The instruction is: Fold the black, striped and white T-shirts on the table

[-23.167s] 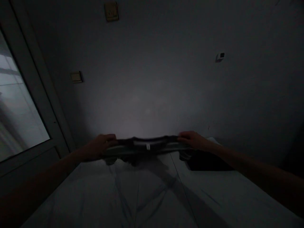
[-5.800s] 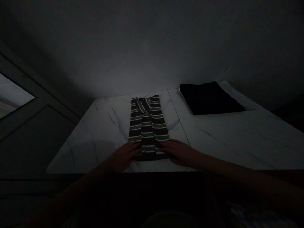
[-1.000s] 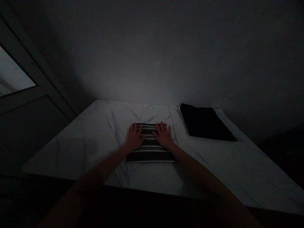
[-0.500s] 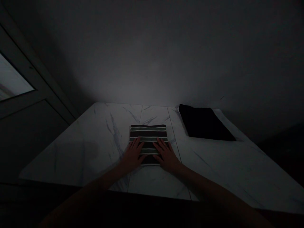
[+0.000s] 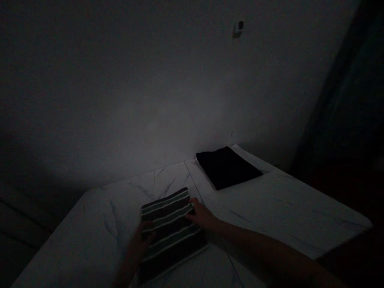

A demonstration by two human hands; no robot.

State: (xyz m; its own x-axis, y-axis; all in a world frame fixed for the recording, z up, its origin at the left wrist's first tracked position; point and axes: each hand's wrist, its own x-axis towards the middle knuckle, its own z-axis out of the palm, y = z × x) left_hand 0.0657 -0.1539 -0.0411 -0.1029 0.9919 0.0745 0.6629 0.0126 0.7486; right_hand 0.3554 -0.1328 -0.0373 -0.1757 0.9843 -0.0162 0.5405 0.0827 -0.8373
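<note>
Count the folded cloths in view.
2: the dark striped rectangular cloth between the left hand and right hand; the plain black cloth nearer the grey wall. More may hide beneath.

Two bare hands are showing here, the left hand and the right hand, with the skin running uncovered onto both arms. The right forearm is looking slim at the wrist and wider toward the bottom right — way more of it is showing than of the left forearm. Dim light is softening pretty much every outline — finer detail is getting lost in the dark.
</note>
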